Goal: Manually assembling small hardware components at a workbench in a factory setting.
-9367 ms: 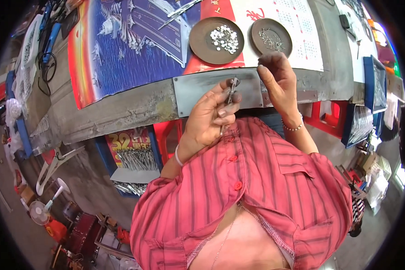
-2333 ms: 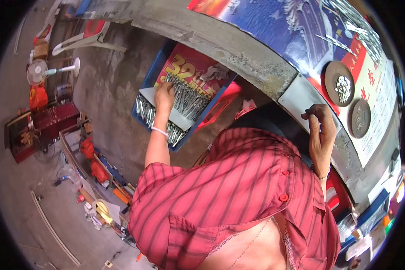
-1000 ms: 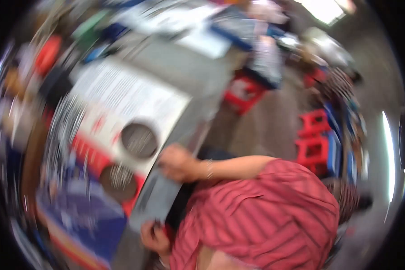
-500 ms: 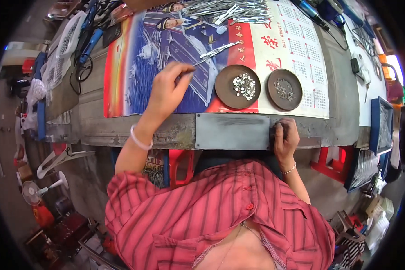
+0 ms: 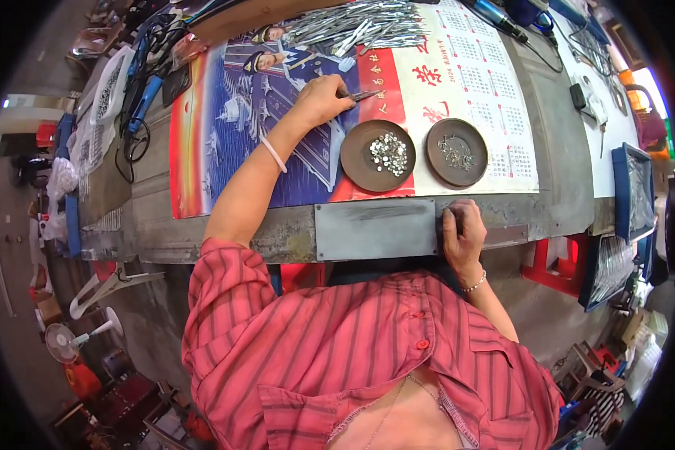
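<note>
My left hand (image 5: 325,99) reaches over the printed poster, its fingers pinched at the near end of a few slim metal pieces (image 5: 365,95). How many of them it grips I cannot make out. At the table's front edge my right hand (image 5: 464,231) is curled closed, just right of a flat grey metal plate (image 5: 376,229); what its fingers hold, if anything, is hidden. Between the hands stand two round brown dishes. The left dish (image 5: 356,166) has small shiny round pieces (image 5: 388,154) in it, the right dish (image 5: 478,166) tiny thin metal pins (image 5: 455,152).
A heap of slim metal pieces (image 5: 360,28) lies at the poster's far edge, beside a cardboard box (image 5: 251,16). Blue-handled corded tools (image 5: 147,99) and a white tray of small parts (image 5: 112,84) are at the left. A blue bin (image 5: 631,191) stands at the right.
My left hand has moved away from me and to the right, onto the loose slim metal pieces. My right hand stays by the plate. The whole view has shifted slightly.
</note>
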Demonstrator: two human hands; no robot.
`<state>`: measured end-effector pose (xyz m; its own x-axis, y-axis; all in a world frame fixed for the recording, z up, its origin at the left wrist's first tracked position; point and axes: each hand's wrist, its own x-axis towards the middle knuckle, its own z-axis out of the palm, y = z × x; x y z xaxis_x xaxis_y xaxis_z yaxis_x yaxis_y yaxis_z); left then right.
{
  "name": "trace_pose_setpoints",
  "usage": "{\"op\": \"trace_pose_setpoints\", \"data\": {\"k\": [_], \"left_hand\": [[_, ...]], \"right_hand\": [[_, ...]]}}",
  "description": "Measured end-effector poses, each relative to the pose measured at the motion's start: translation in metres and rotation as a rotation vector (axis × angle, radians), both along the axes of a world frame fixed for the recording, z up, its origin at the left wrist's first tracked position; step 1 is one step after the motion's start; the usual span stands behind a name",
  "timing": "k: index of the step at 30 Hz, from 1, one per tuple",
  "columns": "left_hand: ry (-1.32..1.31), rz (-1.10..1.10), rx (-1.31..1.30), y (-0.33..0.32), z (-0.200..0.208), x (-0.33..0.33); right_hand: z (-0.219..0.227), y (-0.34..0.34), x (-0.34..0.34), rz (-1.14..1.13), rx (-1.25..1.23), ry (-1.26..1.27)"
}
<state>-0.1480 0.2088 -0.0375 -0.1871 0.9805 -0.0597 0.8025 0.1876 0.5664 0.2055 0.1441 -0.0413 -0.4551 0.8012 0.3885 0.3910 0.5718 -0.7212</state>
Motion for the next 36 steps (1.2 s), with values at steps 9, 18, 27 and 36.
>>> {"op": "trace_pose_setpoints", "data": {"k": [9, 18, 27, 36], "left_hand": [[-0.336, 0.244, 0.336, -0.026, 0.011, 0.002], [-0.716, 0.443, 0.447, -0.148, 0.085, 0.081], [-1.154, 0.455, 0.279, -0.215, 0.057, 0.155], [-0.9, 0.47, 0.316, -0.216, 0.05, 0.121]], "right_hand": [[0.005, 0.0, -0.003, -0.011, -0.032, 0.035], [0.032, 0.045, 0.011, -0.027, -0.072, 0.033], [0.039, 0.099, -0.009, 0.153, 0.124, -0.51], [0.02, 0.114, -0.023, 0.203, 0.234, -0.597]]}}
